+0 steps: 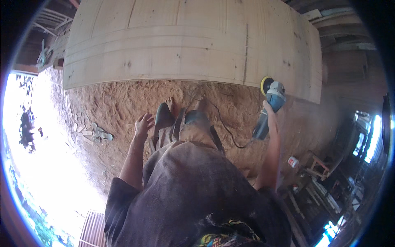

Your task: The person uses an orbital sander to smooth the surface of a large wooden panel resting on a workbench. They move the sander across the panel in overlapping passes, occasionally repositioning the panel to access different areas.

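- Clock face taken as centred on the view, 12 at top.
- Wooden panel [164,49] is seen spanning 10 to 2 o'clock; its near edge is set above sandy ground [123,96].
- Grinder [275,100], fitted with a yellow disc [266,85], is held between 2 and 3 o'clock. Disc is overlapped with the panel's near edge in view; actual contact cannot be told.
- Right hand [268,108]: fingers closed around the grinder's body, partly hidden by it.
- Left hand [144,123], at 9 o'clock: fingers loosely parted and slightly bent; nothing held.
- Cable [222,121] is trailed from the grinder's rear toward the feet.
- Progress: work at the panel is judged under way, not finished, as the grinder is held at its edge. Panel is laid out; knots and a long dark line [246,53] remain visible. Share of surface already worked, and share left, cannot be told.
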Demonstrator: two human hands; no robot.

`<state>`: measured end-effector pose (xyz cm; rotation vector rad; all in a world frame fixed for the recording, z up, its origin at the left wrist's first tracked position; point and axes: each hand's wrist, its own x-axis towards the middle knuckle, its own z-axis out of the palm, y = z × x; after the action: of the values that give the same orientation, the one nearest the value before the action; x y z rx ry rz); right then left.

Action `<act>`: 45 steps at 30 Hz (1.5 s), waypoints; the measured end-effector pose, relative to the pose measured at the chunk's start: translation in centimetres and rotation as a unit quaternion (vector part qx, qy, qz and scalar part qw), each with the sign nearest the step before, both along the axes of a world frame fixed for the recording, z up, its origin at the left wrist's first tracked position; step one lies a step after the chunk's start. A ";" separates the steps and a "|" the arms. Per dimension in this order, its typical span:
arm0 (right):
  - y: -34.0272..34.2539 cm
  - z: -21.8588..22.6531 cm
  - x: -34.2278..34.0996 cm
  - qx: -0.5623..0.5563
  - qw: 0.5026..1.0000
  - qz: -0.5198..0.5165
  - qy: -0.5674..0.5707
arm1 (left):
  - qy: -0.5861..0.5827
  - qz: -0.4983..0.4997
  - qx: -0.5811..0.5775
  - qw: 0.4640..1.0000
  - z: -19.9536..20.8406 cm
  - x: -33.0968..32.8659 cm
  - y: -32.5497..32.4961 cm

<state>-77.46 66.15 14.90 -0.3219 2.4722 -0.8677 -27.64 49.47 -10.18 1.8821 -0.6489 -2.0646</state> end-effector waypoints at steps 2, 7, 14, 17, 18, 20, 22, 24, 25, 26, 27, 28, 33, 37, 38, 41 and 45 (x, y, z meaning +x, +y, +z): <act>-1.8 -0.5 3.2 0.012 1.000 0.002 0.022 | -0.002 0.001 -0.007 1.000 0.2 0.7 -0.8; -11.5 -0.9 13.9 0.037 0.971 0.222 -0.084 | -0.014 0.031 -0.002 0.999 -0.5 3.5 -1.6; -19.0 -2.7 22.7 0.032 0.940 0.340 -0.018 | -0.028 0.080 0.038 0.996 -1.7 8.8 0.4; -17.6 -2.5 21.6 0.062 0.945 0.321 0.013 | -0.044 0.102 0.067 0.992 -2.6 11.1 1.8; -17.0 -2.3 21.1 0.052 0.947 0.314 0.027 | -0.058 0.105 0.082 0.989 -3.0 11.6 2.0; -15.8 -1.9 20.1 0.028 0.955 0.293 0.035 | -0.058 0.107 0.089 0.989 -3.8 12.3 2.4; -14.8 -1.6 19.0 0.058 0.960 0.273 0.017 | -0.055 0.102 0.085 0.990 -4.4 12.3 2.4; -14.0 -1.6 18.2 0.052 0.967 0.248 0.007 | -0.053 0.088 0.073 0.992 -4.6 11.8 1.9; -13.6 -1.6 17.8 0.069 0.968 0.239 0.010 | -0.027 0.084 0.056 0.995 -4.5 11.4 1.6; -13.3 -1.7 17.4 0.083 0.970 0.230 0.016 | -0.018 0.078 0.046 0.996 -4.4 10.8 1.1; -13.0 -1.7 16.9 0.100 0.970 0.219 0.020 | -0.021 0.074 0.041 0.996 -4.2 10.1 0.5; -12.6 -1.6 16.4 0.089 0.972 0.215 0.022 | -0.002 0.068 0.027 0.997 -4.0 9.5 0.0; -10.5 -1.1 13.7 0.071 0.975 0.208 0.035 | -0.011 0.042 0.006 0.999 -2.9 6.5 -1.9; -8.2 -1.6 11.0 0.075 0.985 0.150 0.042 | -0.012 0.051 0.018 0.998 -3.0 5.4 -1.6; -7.5 -1.8 10.0 0.083 0.984 0.149 0.057 | -0.021 0.051 0.026 0.998 -3.1 5.1 -1.4; -5.2 -2.3 6.9 0.071 0.988 0.120 0.060 | -0.021 0.027 0.037 0.999 -3.5 4.1 -0.5; -1.9 -1.7 2.4 0.047 0.997 0.058 -0.005 | -0.020 0.021 0.042 0.999 -3.0 2.1 0.7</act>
<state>-75.09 64.27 13.23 -0.4228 2.4478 -0.7009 -25.51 50.14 -13.15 1.9709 -0.5340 -2.0626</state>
